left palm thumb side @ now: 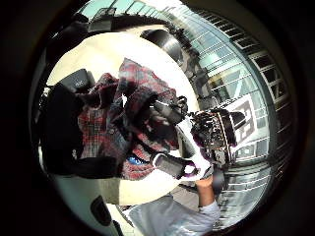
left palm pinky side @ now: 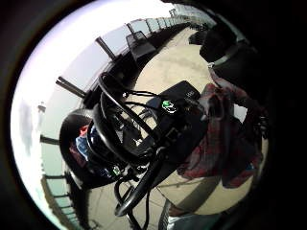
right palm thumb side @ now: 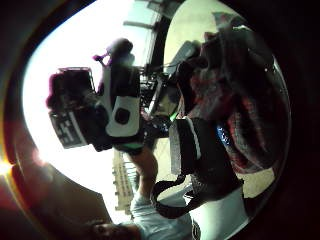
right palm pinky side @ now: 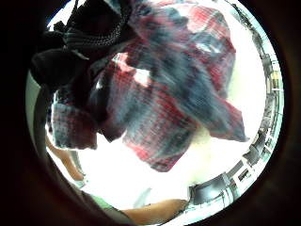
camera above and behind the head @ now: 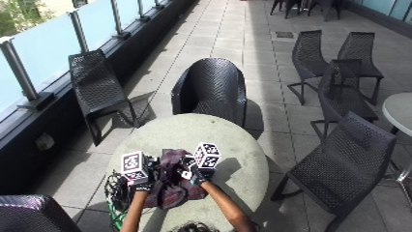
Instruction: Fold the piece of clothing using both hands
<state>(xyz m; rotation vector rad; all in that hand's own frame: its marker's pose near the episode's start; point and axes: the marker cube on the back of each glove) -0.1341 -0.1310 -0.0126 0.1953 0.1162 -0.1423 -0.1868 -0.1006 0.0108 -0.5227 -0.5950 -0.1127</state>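
Between the two gloved hands, a red and dark plaid garment (camera above and behind the head: 169,187) hangs bunched, its lower folds on the round pale table (camera above and behind the head: 238,154). Fingers of the left hand (camera above and behind the head: 138,180) curl into the cloth at one side; fingers of the right hand (camera above and behind the head: 196,175) pinch it at the other side, both close together over the table's near part. Beside the left fingers, a tangle of black cables (camera above and behind the head: 116,191) lies at the table's edge. Beyond the fingers, past the table's far rim, stands a black woven chair (camera above and behind the head: 211,89).
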